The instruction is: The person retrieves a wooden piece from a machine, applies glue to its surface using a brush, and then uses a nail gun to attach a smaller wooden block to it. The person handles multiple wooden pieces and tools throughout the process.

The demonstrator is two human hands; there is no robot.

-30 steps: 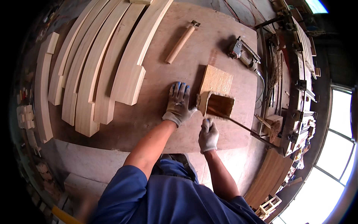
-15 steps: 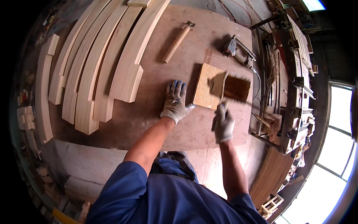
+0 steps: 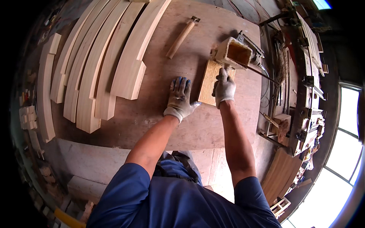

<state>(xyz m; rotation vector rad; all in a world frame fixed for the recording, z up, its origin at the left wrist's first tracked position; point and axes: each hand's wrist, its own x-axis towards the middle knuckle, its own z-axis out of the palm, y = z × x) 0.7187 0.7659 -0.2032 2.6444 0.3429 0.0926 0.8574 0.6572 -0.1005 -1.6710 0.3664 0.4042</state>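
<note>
My L hand [image 3: 180,98], gloved, lies flat, palm down on the bench [image 3: 159,125], fingers extended & a bit apart, thumb out to the R, its tip just beside the near-L part of a grained yellowish board [image 3: 207,83]. My R hand [image 3: 225,91], gloved too, is closed in a grip at the near side of an open, crusted box [image 3: 222,53]; exact hold hidden by my fingers. Box is tilted, mouth to the R, brown inside, over the board's far end; can't tell if they touch. A thin dark rod [image 3: 262,74] sticks out from the box to the R. Board lies flat on the bench, R of my L hand, partly under my R hand.

Far of my L hand: a wood-handled tool [image 3: 181,38], dark metal head at its far end. Far R, partly behind the box: a metal power tool [image 3: 257,48].

L side: several long curved timber pcs [image 3: 108,72] lie side by side, notched at near ends; another curved pc [image 3: 46,95] sits apart, farthest L. R, past the bench: a rack w/ clamps [image 3: 306,87], then a bright window [image 3: 342,152].
</note>
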